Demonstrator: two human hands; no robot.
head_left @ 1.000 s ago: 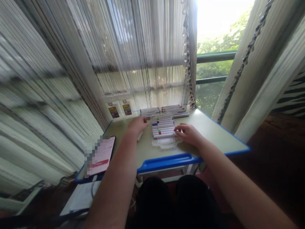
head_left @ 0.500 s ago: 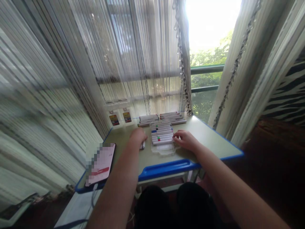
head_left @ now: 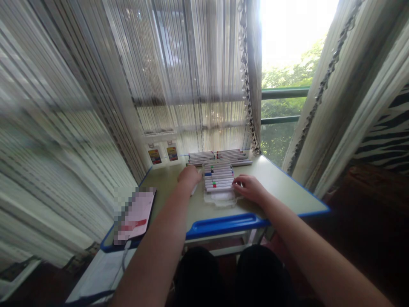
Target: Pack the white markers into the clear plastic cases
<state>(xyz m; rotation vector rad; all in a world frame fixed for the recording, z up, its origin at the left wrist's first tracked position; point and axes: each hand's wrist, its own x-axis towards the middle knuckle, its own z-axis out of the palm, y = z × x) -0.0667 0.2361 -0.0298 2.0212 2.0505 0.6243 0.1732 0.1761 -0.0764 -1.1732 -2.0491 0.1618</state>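
On the desk in front of me lies a clear plastic case (head_left: 220, 199) holding a stack of white markers (head_left: 219, 175) with coloured bands and ends. My left hand (head_left: 188, 175) is just left of the case, fingers closed on a white marker (head_left: 194, 189) that slants toward me and is partly hidden by the hand. My right hand (head_left: 249, 186) rests at the case's right edge, fingers bent and apart, fingertips by the marker ends; whether they touch the case or the markers I cannot tell.
Two rows of more markers (head_left: 200, 157) lie behind the case. At the back left stand clear packages (head_left: 163, 154) with printed labels. A tablet (head_left: 137, 217) lies at the desk's left. The desk (head_left: 281, 192) has a blue edge; string curtains (head_left: 204, 76) hang behind it.
My left hand has moved slightly away from me, and the marker at it is now more slanted. My right hand has stayed at the case's edge. The view has shifted slightly.
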